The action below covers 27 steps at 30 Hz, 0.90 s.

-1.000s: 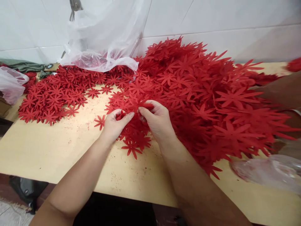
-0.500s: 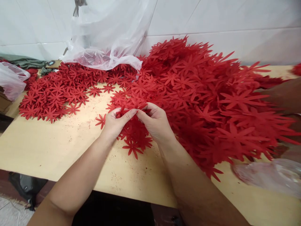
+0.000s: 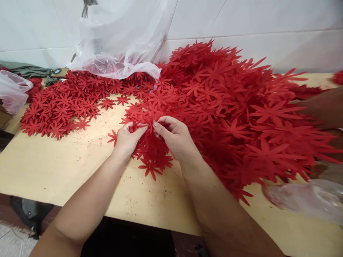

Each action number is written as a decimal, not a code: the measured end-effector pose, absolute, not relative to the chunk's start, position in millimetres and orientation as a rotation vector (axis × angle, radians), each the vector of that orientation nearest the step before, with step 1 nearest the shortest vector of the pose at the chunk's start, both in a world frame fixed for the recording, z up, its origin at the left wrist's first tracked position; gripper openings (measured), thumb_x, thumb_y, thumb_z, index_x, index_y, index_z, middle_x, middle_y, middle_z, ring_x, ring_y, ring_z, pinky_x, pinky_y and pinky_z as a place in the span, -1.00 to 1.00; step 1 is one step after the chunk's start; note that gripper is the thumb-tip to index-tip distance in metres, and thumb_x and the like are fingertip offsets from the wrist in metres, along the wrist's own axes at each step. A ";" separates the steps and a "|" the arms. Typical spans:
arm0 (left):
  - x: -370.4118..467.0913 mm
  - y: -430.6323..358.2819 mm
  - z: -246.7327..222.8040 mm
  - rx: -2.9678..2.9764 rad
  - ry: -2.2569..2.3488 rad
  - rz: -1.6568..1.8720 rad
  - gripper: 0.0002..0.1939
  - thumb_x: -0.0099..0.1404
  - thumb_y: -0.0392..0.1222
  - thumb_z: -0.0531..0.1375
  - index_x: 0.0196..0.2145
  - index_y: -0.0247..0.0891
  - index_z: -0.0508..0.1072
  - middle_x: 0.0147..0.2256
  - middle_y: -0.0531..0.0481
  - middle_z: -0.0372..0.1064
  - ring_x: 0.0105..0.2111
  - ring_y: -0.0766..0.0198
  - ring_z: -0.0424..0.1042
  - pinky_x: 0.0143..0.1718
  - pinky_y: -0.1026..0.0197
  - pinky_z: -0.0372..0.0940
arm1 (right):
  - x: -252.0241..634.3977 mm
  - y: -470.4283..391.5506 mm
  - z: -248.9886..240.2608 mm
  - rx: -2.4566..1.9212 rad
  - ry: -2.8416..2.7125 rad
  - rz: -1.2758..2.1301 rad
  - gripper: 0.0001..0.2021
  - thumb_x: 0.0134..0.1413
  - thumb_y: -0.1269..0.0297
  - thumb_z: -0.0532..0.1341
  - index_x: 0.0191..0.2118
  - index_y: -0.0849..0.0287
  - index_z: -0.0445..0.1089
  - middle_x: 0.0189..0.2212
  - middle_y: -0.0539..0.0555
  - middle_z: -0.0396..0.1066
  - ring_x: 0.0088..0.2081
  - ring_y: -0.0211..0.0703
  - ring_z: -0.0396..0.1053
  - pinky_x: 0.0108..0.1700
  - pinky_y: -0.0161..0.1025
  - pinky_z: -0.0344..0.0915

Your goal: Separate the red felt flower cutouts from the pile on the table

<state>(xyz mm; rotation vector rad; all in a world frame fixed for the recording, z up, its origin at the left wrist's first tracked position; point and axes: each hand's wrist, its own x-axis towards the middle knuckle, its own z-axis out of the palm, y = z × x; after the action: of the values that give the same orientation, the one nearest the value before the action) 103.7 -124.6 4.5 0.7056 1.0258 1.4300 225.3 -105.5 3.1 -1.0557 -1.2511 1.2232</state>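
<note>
My left hand [image 3: 129, 137] pinches a red flower-shaped cutout [image 3: 139, 125] between thumb and fingers. Close on its right, my right hand [image 3: 175, 135] is closed in a pinch near the same cutout's edge; red material shows at its fingertips, and a small pale bit sits under the thumb. Exactly what the right fingers grip is hard to make out against the red behind. Below both hands lie more red flower cutouts [image 3: 151, 167]. A large heap of red petal cutouts [image 3: 230, 107] rises just beyond and to the right.
A flatter pile of smaller red flowers [image 3: 57, 110] spreads at the left of the wooden table [image 3: 66, 171]. White plastic bags stand at the back [image 3: 115, 67] and far left [image 3: 13, 89]. A clear plastic bag [image 3: 308, 200] lies at right. A black bag [image 3: 29, 210] hangs below the front edge.
My hands have drawn slightly apart, with a small gap now between the thumb tips. The left hand has shifted a little left and down. The piles have stayed put.
</note>
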 end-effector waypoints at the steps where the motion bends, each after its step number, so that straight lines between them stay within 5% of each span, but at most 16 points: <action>1: 103.9 -124.1 4.5 0.707 1.022 1.432 -0.80 -0.15 -0.19 0.40 -0.53 -0.25 0.48 -0.47 0.04 0.50 -0.42 0.32 0.45 -0.15 0.17 0.31 | 226.0 -105.0 3.1 -1.065 -1.246 1.221 -0.66 -0.25 0.00 0.36 -0.51 0.15 0.30 -0.64 -0.10 0.19 -0.59 -0.40 0.11 -0.55 -0.36 0.10; 9: 101.8 -122.2 4.7 0.719 1.035 1.494 -0.75 -0.16 -0.14 0.42 -0.51 -0.25 0.48 -0.48 0.06 0.50 -0.40 0.32 0.46 -0.15 0.20 0.31 | 230.5 -106.3 8.1 -1.009 -1.216 1.200 -0.62 -0.30 -0.02 0.39 -0.38 0.14 0.41 -0.55 -0.07 0.30 -0.53 -0.39 0.17 -0.48 -0.35 0.18; 13: 103.5 -123.4 3.9 0.688 1.016 1.446 -0.69 -0.18 -0.11 0.43 -0.47 -0.27 0.47 -0.48 0.05 0.49 -0.41 0.32 0.45 -0.17 0.18 0.31 | 228.1 -109.0 7.6 -0.980 -1.362 1.254 -0.69 -0.28 0.07 0.40 -0.44 0.17 0.42 -0.49 -0.03 0.39 -0.44 -0.33 0.28 -0.35 -0.31 0.27; 22: 106.2 -124.0 4.6 0.818 1.011 1.395 -0.69 -0.16 -0.11 0.41 -0.56 -0.27 0.38 -0.55 0.13 0.40 -0.45 0.39 0.39 -0.22 0.24 0.30 | 232.3 -103.3 9.4 -1.088 -1.228 1.117 -0.90 -0.20 0.30 0.31 -0.54 0.17 0.38 -0.67 -0.12 0.23 -0.58 -0.39 0.12 -0.44 -0.32 0.13; 27: 107.6 -122.9 3.2 0.849 1.068 1.380 -0.77 -0.12 -0.19 0.37 -0.56 -0.27 0.38 -0.56 0.14 0.38 -0.50 0.43 0.33 -0.29 0.28 0.27 | 229.2 -103.0 8.0 -1.106 -1.113 1.085 -0.94 -0.23 0.35 0.29 -0.55 0.17 0.40 -0.60 -0.07 0.35 -0.52 -0.37 0.21 -0.38 -0.30 0.17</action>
<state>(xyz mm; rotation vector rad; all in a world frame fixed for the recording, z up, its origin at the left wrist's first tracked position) 107.6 -122.9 3.2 0.8490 1.0679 1.3805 229.2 -103.0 8.0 -1.1061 -1.1130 1.0848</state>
